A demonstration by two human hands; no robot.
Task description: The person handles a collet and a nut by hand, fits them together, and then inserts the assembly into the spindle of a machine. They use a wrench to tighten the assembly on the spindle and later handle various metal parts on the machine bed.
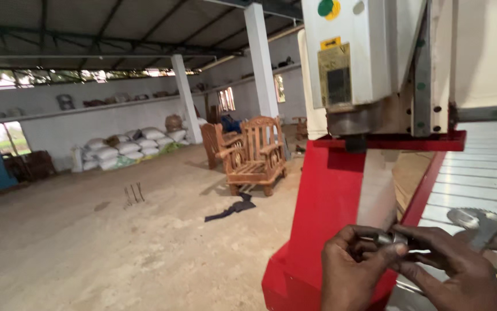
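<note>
My left hand [353, 269] and my right hand [453, 270] meet at the lower right, fingers pinched around a small silvery metal cylinder [389, 238]. Both hands grip it, just in front of a red machine frame [323, 207]. Directly above hangs the machine's white head [358, 52] with a green and yellow button and a yellow plate. A grey metal wrench [479, 222] lies on the ribbed metal bed [479, 167] right of my right hand.
A wide dusty floor [116, 247] spreads to the left. Wooden armchairs [254, 152] stand mid-room, a dark cloth [232, 208] on the floor before them. White sacks [127, 147] are piled at the far wall. White pillars [261, 63] support the roof.
</note>
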